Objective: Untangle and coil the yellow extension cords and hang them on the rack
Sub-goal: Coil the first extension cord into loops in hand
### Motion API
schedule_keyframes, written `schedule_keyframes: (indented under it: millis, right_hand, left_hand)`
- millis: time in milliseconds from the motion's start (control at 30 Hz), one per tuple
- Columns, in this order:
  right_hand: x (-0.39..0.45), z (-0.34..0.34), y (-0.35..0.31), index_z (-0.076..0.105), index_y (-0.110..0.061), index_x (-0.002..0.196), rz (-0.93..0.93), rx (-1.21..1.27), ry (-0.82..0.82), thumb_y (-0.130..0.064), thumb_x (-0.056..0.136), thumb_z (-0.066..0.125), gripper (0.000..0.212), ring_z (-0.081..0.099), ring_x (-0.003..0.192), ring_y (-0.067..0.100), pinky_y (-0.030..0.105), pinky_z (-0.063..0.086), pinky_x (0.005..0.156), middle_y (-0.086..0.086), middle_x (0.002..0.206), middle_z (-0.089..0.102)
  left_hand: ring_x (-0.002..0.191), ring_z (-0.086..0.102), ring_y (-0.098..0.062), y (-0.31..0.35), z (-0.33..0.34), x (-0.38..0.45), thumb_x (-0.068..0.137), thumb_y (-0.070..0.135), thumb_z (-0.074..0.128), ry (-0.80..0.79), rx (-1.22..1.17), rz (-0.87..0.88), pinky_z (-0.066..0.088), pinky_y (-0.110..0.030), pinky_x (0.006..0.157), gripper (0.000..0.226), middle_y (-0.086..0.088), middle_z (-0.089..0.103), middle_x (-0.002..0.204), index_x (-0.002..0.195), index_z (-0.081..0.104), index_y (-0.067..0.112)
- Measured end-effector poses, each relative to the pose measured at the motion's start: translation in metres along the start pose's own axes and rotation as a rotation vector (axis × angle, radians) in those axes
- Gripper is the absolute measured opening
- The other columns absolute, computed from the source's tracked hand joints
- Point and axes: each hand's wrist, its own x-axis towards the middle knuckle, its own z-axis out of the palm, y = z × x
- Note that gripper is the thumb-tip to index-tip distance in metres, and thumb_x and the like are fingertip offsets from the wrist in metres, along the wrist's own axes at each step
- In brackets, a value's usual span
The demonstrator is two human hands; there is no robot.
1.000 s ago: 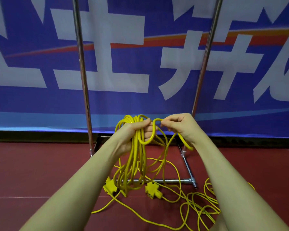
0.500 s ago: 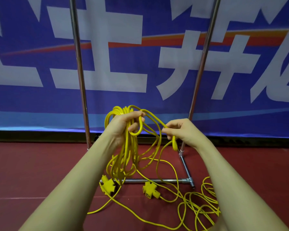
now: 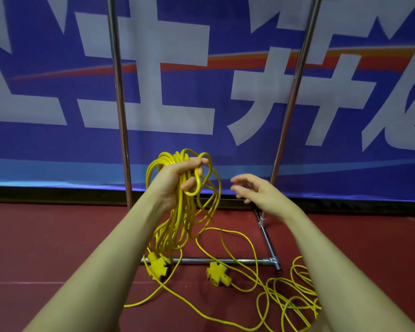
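We see open room between the rack's two upright poles point(image 3: 120, 116). Low down, its base bar point(image 3: 225, 260), two sockets point(image 3: 219, 274) and loose yellow cord point(image 3: 288, 298) clutter the floor point(image 3: 46, 236).

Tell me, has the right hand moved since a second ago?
Yes. The right hand let go and drew rightward toward the rack's right pole.

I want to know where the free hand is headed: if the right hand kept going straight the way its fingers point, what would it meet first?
Probably the loose yellow loops hanging beside the left hand, which grips the coil; the open right hand points leftward at them. Depth is unclear.
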Motion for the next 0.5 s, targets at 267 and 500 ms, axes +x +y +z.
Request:
schedule_keyframes:
  millis: [267,500]
  right_hand:
    - [0.011,0.032,-0.028,0.053,-0.01,0.103,-0.096,0.321,0.009,-0.012,0.097,0.048,0.008,0.065,0.086,0.007,0.014,0.048,0.079,0.006,0.096,0.066]
    - [0.006,0.017,-0.027,0.056,-0.007,0.09,0.089,0.601,-0.214,-0.023,0.1,0.035,0.028,0.027,0.034,0.007,0.016,0.026,0.039,-0.001,0.049,0.04]
  left_hand:
    - [0.025,0.029,-0.002,-0.006,0.004,0.0,0.081,0.017,0.05,-0.089,-0.052,-0.039,0.022,-0.015,0.03,0.02,0.0,0.053,0.055,0.09,0.06,0.002]
    - [0.025,0.028,-0.002,0.002,-0.007,0.007,0.093,0.011,0.04,-0.007,-0.058,0.036,0.023,-0.014,0.029,0.023,0.001,0.052,0.054,0.088,0.06,0.002]
